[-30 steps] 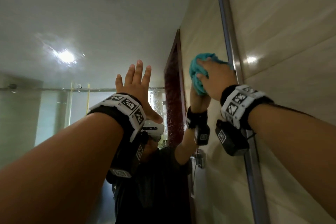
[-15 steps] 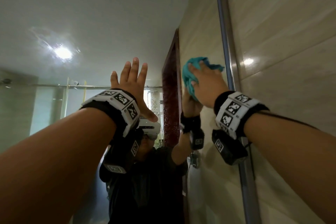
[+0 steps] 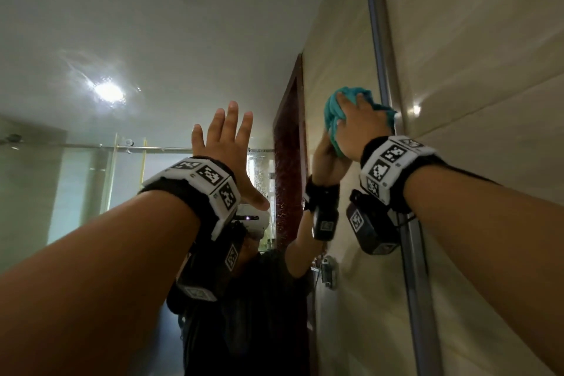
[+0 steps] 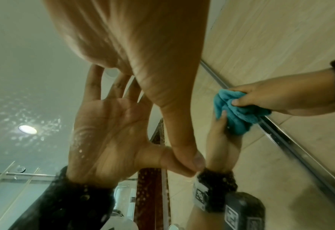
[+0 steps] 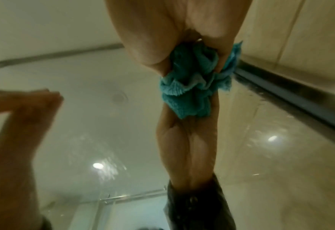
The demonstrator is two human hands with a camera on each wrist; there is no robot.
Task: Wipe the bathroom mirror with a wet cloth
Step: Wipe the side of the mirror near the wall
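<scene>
Pressing a bunched teal terry cloth (image 3: 332, 119) against the glass, the right hand (image 3: 360, 134) works near the right edge of the large wall-mounted bathroom mirror (image 3: 91, 24), just beside the vertical brushed-metal frame strip (image 3: 378, 40). Its fingers are curled over the wad, gripping it; in the right wrist view the cloth (image 5: 192, 93) bulges out below the palm and meets its own reflection. The left hand (image 3: 225, 149) is flat and open, fingers straight and spread, palm on the glass well to the left of the cloth; the left wrist view shows that palm mirrored, with water beads on the surface around it.

Judging from the droplets and streaks on the pane, the wipe is under way but far from finished, and most of the glass looks untreated.

Several things could go wrong from here. The bare left palm planted on wet glass will likely leave a print or smear that needs another pass. It could also slide, since the surface is wet and the person leans with both arms raised high. The cloth is crumpled rather than folded flat, so only a small patch touches; that may leave streaks or missed bands. So close to the frame strip, the wad may snag on the metal edge or push water behind it. Drips may run down over areas already wiped.
</scene>
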